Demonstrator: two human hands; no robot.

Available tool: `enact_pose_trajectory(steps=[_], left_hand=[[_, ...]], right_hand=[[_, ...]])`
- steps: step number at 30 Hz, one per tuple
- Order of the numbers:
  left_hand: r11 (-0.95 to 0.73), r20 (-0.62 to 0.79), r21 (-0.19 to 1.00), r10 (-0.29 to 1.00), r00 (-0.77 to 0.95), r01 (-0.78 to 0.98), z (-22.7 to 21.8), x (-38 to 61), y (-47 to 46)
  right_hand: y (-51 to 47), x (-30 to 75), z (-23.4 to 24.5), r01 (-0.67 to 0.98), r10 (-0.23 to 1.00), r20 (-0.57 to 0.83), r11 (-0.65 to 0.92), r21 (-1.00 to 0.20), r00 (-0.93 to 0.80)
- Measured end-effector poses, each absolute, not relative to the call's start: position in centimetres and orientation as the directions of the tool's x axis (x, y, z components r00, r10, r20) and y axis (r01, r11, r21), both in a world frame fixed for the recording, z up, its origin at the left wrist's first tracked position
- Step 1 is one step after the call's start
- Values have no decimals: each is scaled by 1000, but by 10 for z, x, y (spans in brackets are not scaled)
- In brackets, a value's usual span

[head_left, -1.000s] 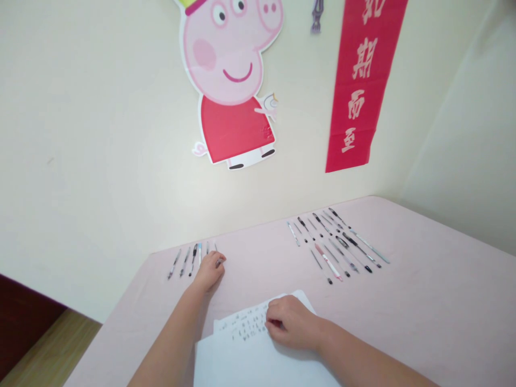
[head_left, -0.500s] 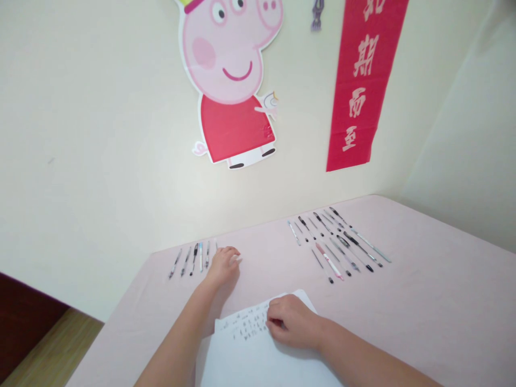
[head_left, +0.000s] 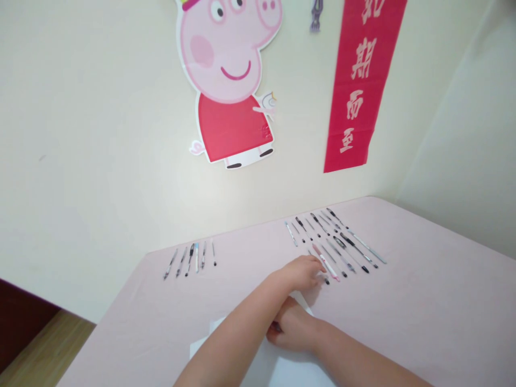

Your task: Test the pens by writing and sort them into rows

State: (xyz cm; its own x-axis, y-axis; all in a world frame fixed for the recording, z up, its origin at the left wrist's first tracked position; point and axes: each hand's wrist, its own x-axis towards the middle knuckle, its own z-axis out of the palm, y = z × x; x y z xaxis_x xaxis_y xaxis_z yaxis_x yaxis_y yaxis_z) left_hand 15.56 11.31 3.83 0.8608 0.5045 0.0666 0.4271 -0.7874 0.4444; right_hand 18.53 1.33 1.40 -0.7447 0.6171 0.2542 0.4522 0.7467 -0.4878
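Note:
My left hand reaches across to the right group of pens. Its fingers are stretched out and slightly apart over a thin pen refill with a dark end, partly hidden by the fingers. Beside the fingertips is a pink and white pen. Below my left forearm, my right hand rests curled on the white paper sheets; a small dark bit shows in its fist, but I cannot make out what it is. The handwriting on the top sheet is covered by my left arm.
Several pens lie in a row at the left, including a blue-capped pen and a refill. More pens, such as a black pen, lie in two rows at the right. Behind the pink table rises a wall.
My left hand has left the left row and swung right to the right group. A refill lies in full view at the left row's end. My right hand stays on the paper.

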Motion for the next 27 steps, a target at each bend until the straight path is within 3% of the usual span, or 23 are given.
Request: enact_pose_trajectory(steps=[7, 15, 27], left_hand=[[-684, -12, 495, 611, 792, 536, 26, 154, 118], [-644, -34, 548, 620, 784, 533, 34, 110, 104], [-406, 70, 494, 900, 430, 769, 39, -11, 53]], right_hand=[[13, 186, 15, 465, 625, 247, 742, -483, -740], [14, 185, 11, 467, 623, 221, 736, -490, -750], [12, 188, 18, 499, 632, 180, 729, -469, -754]])
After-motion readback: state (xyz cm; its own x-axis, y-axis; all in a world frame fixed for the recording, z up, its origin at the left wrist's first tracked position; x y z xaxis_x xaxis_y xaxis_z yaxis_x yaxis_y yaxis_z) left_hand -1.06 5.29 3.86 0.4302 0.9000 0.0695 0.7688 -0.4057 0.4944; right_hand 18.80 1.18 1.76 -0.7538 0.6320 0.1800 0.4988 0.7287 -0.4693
